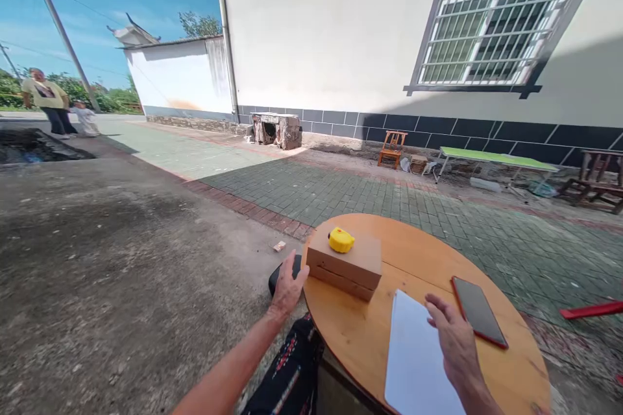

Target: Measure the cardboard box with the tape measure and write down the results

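My left hand (pixel 289 282) is open at the left edge of the round wooden table (pixel 403 237), fingers stretched out close to a brown cardboard box (pixel 343 275). On top of that box lies a yellow tape measure (pixel 341 240). Over a stack of white paper (pixel 416 356), my right hand (pixel 451 336) hovers with loosely bent fingers and nothing visible in them. I cannot tell whether it touches the sheets. Just right of it lies a dark-screened phone (pixel 479 311) with a red edge.
Beyond the paved yard stand a wooden chair (pixel 391 148), a green folding table (pixel 496 159) and a dark wooden chair (pixel 598 178) along the wall. A red bar (pixel 591 310) shows at the right. Two people (pixel 48 100) stand far left.
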The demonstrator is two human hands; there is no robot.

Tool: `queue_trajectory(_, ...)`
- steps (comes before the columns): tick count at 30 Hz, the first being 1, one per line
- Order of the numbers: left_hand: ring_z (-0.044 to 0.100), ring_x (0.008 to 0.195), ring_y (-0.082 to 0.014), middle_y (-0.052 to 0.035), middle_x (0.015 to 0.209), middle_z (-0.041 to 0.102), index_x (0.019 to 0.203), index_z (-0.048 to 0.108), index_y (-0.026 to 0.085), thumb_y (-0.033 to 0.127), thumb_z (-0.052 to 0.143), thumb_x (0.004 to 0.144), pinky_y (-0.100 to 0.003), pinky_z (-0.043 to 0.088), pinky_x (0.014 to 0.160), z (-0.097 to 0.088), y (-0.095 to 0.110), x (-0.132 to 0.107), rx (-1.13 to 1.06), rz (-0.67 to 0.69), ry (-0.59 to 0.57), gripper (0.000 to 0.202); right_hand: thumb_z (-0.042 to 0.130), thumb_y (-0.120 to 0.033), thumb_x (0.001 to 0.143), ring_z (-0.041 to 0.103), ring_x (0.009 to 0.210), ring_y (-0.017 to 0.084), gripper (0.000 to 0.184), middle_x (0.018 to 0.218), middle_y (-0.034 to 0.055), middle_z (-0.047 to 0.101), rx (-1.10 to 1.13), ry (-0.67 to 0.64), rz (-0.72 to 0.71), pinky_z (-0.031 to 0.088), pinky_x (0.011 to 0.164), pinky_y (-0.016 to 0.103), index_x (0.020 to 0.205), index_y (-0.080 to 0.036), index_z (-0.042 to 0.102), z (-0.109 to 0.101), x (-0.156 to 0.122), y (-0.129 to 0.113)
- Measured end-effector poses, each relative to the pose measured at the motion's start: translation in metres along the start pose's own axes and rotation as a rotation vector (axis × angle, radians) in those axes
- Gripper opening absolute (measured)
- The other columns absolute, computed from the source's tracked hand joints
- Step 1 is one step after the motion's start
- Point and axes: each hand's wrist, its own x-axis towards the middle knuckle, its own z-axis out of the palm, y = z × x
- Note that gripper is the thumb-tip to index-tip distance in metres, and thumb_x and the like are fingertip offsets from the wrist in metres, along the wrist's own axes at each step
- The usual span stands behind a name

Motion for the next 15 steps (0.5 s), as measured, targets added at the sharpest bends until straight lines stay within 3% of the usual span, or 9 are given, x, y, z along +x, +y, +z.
queue_trajectory(4, 0.049, 0.128, -0.025, -0.0125, 0.14, 0.052, 0.136, 0.047, 0.017, 0.048, 0.04, 0.092, -0.037, 0.041, 0.104, 0.03, 0.007, 0.032, -0.136, -0.053, -0.082, 0.055, 0.06, -0.064, 0.068, 0.052, 0.123, 0.031, 0.064, 0.133, 0.0119, 0.058, 0.091, -0.172, 0.05, 0.045, 0.096, 0.042, 0.114, -0.018, 0.062, 0.074, -0.016, -0.021)
queue_trajectory(7, 0.055, 0.121, -0.0231, -0.0104, 0.131, 0.06, 0.128, 0.054, 0.017, 0.049, 0.034, 0.095, -0.034, 0.044, 0.101, 0.039, 0.007, 0.03, -0.211, -0.07, -0.119, 0.051, 0.053, -0.067, 0.071, 0.052, 0.122, 0.031, 0.061, 0.129, 0.0108, 0.061, 0.09, -0.23, 0.041, 0.046, 0.094, 0.045, 0.108, -0.02, 0.065, 0.099, -0.026, -0.023)
queue_trajectory(10, 0.049, 0.127, -0.0239, -0.0099, 0.136, 0.056, 0.129, 0.054, 0.017, 0.052, 0.037, 0.094, -0.035, 0.036, 0.108, 0.036, 0.003, 0.013, -0.252, -0.079, -0.116, 0.052, 0.051, -0.068, 0.074, 0.051, 0.122, 0.031, 0.06, 0.126, 0.0102, 0.063, 0.036, -0.224, 0.018, 0.042, 0.099, 0.044, 0.107, -0.02, 0.065, 0.095, -0.043, -0.019)
queue_trajectory(15, 0.045, 0.131, -0.0253, -0.0096, 0.134, 0.057, 0.13, 0.054, 0.017, 0.054, 0.042, 0.093, -0.038, 0.032, 0.112, 0.028, 0.001, -0.024, -0.308, -0.067, -0.158, 0.055, 0.047, -0.069, 0.08, 0.048, 0.126, 0.029, 0.063, 0.132, 0.0086, 0.059, -0.044, -0.219, -0.004, 0.039, 0.102, 0.042, 0.117, -0.02, 0.061, 0.059, -0.074, -0.008)
